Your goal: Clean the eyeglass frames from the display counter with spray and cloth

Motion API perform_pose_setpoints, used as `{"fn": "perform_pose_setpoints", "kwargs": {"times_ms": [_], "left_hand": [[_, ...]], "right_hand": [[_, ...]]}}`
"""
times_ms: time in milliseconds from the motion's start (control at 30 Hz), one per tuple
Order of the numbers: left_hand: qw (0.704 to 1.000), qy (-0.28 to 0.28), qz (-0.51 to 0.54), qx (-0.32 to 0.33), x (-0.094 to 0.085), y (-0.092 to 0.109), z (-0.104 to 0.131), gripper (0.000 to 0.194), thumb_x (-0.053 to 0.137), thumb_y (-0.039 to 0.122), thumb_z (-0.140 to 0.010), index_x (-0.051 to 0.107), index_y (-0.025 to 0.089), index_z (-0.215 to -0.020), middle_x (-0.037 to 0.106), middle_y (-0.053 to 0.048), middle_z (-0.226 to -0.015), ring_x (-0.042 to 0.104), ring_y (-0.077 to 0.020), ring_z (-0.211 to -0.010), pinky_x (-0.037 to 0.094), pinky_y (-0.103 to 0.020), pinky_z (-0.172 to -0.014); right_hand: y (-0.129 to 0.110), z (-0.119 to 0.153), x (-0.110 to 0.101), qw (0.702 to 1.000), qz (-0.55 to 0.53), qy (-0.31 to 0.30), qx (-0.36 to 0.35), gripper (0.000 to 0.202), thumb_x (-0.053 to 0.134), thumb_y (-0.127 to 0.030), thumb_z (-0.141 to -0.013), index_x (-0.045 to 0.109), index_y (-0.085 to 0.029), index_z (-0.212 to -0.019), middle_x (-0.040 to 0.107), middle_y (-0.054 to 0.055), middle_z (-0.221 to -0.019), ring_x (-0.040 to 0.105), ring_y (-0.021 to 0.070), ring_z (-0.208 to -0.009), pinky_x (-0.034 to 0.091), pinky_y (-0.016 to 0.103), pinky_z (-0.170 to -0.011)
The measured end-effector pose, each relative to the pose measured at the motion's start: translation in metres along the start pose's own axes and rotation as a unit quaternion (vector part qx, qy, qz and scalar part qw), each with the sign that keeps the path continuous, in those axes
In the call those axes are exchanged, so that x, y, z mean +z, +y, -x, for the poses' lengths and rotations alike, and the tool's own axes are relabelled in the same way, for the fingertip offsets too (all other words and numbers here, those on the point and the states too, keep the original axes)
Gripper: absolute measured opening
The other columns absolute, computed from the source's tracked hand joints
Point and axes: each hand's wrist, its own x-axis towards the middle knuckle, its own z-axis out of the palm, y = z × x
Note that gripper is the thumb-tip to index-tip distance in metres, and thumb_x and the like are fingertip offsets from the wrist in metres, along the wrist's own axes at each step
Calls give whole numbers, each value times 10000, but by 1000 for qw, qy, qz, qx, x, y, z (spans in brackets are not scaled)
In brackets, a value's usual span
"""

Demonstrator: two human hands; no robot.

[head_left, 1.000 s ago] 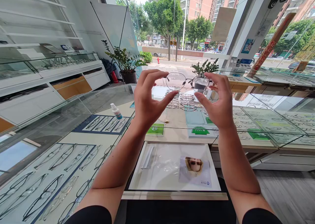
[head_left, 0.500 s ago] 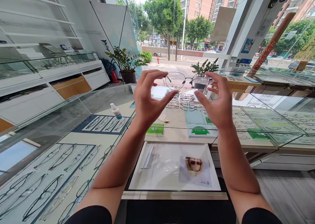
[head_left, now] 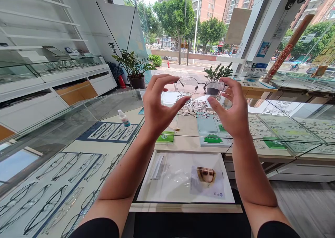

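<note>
A pair of thin dark-rimmed eyeglasses (head_left: 201, 84) is held up in the air in front of me, above the glass counter. With thumb and fingers bent in a C shape, my left hand (head_left: 161, 103) grips the glasses at their left end. My right hand (head_left: 231, 107) has the right end in the same way, its fingers curled by the hinge. Both lenses face me, and the right one shows a dark plant pot (head_left: 213, 91) through it. The temples are mostly hidden behind the lenses and fingers.
Below my forearms lies an open white drawer (head_left: 178, 192) with a printed cloth (head_left: 206, 180) and a white paper slip (head_left: 157, 166). A spray bottle (head_left: 124, 118) stands on the glass counter at left. Rows of glasses (head_left: 47, 206) fill the display cases. A potted plant (head_left: 134, 68) stands behind.
The glasses and both hands have shifted very slightly to the right. Both hands keep the same hold.
</note>
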Motion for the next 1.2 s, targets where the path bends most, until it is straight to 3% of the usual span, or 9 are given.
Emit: {"fn": "perform_pose_setpoints", "kwargs": {"times_ms": [600, 833, 1200], "left_hand": [[1000, 3, -7, -6, -1, 3, -1, 639, 842, 721, -902, 701, 333, -1389, 758, -93, -1336, 743, -284, -1151, 644, -420, -866], [999, -8, 28, -31, 5, -5, 1, 649, 808, 731, -929, 673, 325, -1417, 744, -93, -1365, 744, -267, -1183, 661, -392, -870], [1000, 28, -14, 4, 2, 3, 0, 615, 851, 703, -902, 700, 334, -1371, 740, -105, -1366, 695, -331, -1297, 679, -468, -901]], "right_hand": [[-4, 0, -1, 999, -25, -20, 20, 596, 739, -572, -1033, 570, -362, -1565, 722, 89, -1538, 743, 326, -1352, 648, 598, -1171], [-13, -2, -4, 1000, 11, 12, -14, 550, 738, -522, -1036, 597, -331, -1532, 733, 111, -1485, 725, 357, -1354, 624, 659, -1184], [-11, -3, -4, 1000, 0, -1, 3, 590, 724, -573, -1033, 593, -338, -1559, 698, 102, -1577, 684, 367, -1444, 625, 659, -1187]]}}
